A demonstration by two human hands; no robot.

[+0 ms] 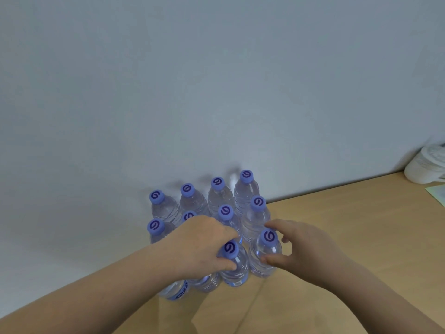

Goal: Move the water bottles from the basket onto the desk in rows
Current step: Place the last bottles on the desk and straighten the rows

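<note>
Front bottle [237, 270] inside left grip [202, 244]; neighbour bottle [268, 237] inside right grip [303, 249].

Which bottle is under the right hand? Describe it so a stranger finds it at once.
On the wooden desk by the grey wall stands a block of purple-capped bottles. The bottle meant is at the right end of the nearest row. The right hand curls round it; the left hand grips its neighbour.

Ahead of me bottles [243, 196] stand packed against the wall [216, 92]; bare desk [349, 225] lies open rightward, up to a white thing [423, 165].
</note>
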